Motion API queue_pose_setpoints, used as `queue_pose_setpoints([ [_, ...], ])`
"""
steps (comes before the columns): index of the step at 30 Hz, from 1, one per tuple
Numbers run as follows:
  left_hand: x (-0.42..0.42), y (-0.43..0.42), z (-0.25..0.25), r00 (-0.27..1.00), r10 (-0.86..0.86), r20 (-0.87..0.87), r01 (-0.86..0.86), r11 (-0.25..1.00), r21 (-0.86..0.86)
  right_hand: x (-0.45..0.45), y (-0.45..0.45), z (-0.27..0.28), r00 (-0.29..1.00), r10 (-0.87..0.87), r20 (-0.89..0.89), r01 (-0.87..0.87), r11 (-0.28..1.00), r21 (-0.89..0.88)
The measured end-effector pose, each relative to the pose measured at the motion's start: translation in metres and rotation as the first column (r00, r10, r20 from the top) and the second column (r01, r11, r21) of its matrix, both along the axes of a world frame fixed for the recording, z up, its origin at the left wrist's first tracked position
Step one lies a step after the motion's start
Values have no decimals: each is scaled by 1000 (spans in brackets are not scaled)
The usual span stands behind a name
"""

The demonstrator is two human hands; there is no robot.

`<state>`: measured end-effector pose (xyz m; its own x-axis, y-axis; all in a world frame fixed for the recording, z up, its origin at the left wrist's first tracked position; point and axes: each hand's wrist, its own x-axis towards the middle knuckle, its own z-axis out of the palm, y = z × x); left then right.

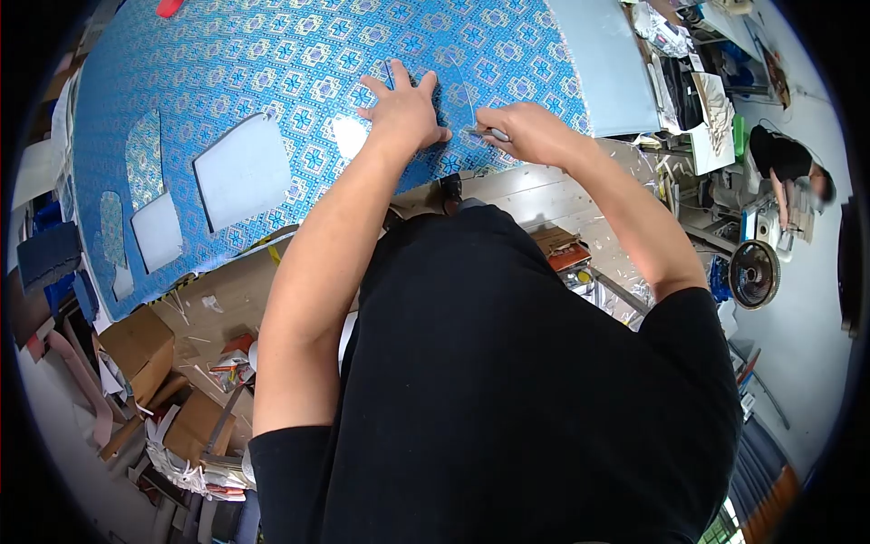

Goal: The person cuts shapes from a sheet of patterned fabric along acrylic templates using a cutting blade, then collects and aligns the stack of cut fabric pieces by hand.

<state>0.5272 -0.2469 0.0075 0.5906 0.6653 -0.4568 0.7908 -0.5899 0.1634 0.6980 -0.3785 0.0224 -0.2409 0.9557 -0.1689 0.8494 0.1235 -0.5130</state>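
Atop blue patterned sheet (313,77), L hand (405,111) splayed, empty; R hand (528,133) grips slim tool (495,134). Sheet prob. light, pliable; best pressed flat nr curved line (467,83).

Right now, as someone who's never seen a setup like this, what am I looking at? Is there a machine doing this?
No robot here, just a person's two bare hands. The one picture comes from a camera worn on their head, looking forward and down, so arms and black shirt fill the middle. A blue patterned sheet covers the table, with pale patches showing. The left hand is spread on it; the right hand holds a slim tool, too small to identify.
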Motion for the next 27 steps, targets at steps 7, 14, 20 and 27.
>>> queue_pose_setpoints([
  [7,0,-1,0,1000,4,1,-4,1000,5,-5,8,2,995,39,89,-37,999,-20],
  [14,0,-1,-3,1000,-10,-2,11,999,32,-4,10,0,997,60,49,-59,998,-35],
  [20,0,-1,-3,1000,-19,1,18,999,46,-3,9,-10,1000,13,3,-13,1000,-26],
  [27,1,1,-2,998,-45,-32,46,998,49,20,-14,-59,943,5,-333,65,978,197],
])
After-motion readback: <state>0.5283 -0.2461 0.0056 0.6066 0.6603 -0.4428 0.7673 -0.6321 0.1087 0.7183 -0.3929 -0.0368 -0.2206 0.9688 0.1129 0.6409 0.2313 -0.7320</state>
